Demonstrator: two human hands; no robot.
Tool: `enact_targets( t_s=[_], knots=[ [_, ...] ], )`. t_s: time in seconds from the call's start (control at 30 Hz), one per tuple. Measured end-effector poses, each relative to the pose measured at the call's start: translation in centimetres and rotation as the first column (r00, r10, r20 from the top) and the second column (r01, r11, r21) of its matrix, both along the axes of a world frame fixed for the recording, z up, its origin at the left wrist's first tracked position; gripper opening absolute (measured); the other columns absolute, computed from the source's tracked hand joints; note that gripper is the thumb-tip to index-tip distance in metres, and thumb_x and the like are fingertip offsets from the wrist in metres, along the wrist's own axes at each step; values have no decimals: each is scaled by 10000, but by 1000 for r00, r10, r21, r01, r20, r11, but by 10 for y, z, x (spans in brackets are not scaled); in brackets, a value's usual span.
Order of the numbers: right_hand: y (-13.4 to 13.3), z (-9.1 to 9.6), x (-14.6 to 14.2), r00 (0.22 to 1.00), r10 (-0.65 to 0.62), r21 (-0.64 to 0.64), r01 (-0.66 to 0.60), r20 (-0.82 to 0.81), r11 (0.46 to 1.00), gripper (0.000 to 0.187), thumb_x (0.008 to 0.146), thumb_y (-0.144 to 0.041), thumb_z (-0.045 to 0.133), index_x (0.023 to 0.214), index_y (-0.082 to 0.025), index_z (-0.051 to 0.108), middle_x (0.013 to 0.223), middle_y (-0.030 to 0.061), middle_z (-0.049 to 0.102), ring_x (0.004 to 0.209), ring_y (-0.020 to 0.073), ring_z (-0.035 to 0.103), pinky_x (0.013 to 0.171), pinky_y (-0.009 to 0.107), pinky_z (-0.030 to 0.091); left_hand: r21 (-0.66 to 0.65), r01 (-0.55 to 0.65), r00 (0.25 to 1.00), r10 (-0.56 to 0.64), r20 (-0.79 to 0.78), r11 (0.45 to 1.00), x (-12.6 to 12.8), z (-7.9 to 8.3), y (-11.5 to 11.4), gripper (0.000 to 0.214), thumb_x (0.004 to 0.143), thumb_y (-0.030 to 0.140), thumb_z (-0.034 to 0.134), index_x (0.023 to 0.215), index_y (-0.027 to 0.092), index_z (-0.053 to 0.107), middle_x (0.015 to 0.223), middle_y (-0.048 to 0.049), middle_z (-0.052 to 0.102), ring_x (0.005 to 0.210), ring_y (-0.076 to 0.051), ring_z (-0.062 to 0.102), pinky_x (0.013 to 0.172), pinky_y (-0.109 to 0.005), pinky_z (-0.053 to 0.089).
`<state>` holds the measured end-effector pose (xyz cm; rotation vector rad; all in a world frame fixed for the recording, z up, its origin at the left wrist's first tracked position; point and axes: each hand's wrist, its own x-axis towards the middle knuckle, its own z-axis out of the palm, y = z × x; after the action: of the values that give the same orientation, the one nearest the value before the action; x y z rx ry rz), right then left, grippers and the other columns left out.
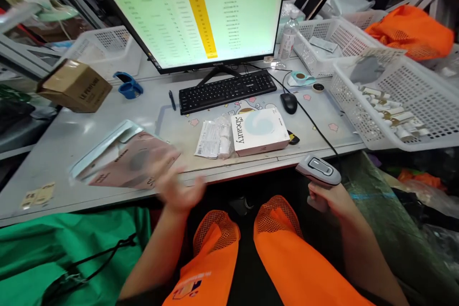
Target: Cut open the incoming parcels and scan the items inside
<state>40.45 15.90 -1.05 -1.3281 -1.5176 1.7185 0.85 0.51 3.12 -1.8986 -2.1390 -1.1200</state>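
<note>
My right hand [332,197] grips a grey barcode scanner [318,170] by its handle, off the desk's front edge. My left hand [177,186] is smeared by motion, with thumb and fingers apart and nothing visible in it. It hovers at the corner of a pink and white flat pouch [131,160], and I cannot tell whether it touches it. Right of that hand lie a clear packet with a white printed label [208,138] and a white box marked "beauty" [258,130]. A black and yellow object [293,137] shows partly behind the box.
Behind are a keyboard [227,90], mouse [289,103], pen [172,100] and monitor [201,14]. A carton [75,87] and blue tape dispenser [128,86] stand left. A white basket [439,105] of small bottles stands right. The scanner cable [315,126] crosses the desk. Green bag [82,244] lower left.
</note>
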Motion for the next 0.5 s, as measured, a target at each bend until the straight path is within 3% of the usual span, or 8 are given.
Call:
enact_targets(
  t_s=[0.1, 0.17, 0.23, 0.3, 0.4, 0.5],
  knots=[
    [8, -7, -17, 986, -102, 41, 108, -133, 993, 328, 713, -483, 916, 854, -220, 780, 789, 59, 760, 690, 219, 681, 632, 363, 591, -16, 125, 980, -126, -157, 992, 47, 0, 70, 495, 953, 531, 707, 1381, 287, 657, 1633, -127, 532, 1613, -398, 376, 1292, -665, 394],
    [18, -6, -34, 953, -173, 12, 181, -250, 983, 357, 695, -430, 913, 980, -249, 797, 1057, 76, 813, 915, 271, 759, 685, 362, 630, -224, 150, 950, -203, -237, 963, 66, 2, 108, 732, 936, 575, 747, 1539, 197, 574, 1694, -189, 456, 1631, -464, 311, 1286, -732, 346],
    [31, -3, -49, 923, -178, -78, 161, -342, 984, 446, 676, -366, 898, 1099, -281, 787, 1297, 64, 781, 1132, 311, 760, 741, 363, 659, -395, 121, 930, -243, -277, 911, 77, 3, 128, 798, 954, 561, 742, 1617, 188, 502, 1724, -186, 414, 1626, -482, 310, 1272, -758, 332],
    [44, -1, -60, 907, -121, -178, 52, -404, 983, 491, 682, -320, 859, 1163, -298, 765, 1408, 47, 738, 1252, 325, 733, 817, 390, 679, -459, 85, 916, -251, -313, 884, 82, 1, 132, 701, 1017, 490, 675, 1637, 226, 485, 1744, -150, 389, 1621, -466, 332, 1262, -752, 346],
    [58, -6, -66, 881, -44, -261, -91, -470, 961, 440, 715, -301, 776, 1153, -281, 735, 1386, 66, 748, 1328, 343, 700, 979, 506, 664, -440, 63, 902, -240, -359, 896, 82, -5, 121, 562, 1088, 388, 540, 1636, 270, 491, 1745, -107, 393, 1623, -450, 341, 1249, -760, 359],
    [57, -9, -68, 849, -69, -276, -93, -524, 957, 411, 696, -287, 752, 1106, -265, 730, 1349, 82, 763, 1387, 355, 658, 1131, 584, 577, -361, 76, 909, -213, -358, 930, 79, -12, 106, 497, 1097, 331, 485, 1585, 267, 553, 1692, -113, 483, 1588, -431, 418, 1229, -715, 419]
  ],
)
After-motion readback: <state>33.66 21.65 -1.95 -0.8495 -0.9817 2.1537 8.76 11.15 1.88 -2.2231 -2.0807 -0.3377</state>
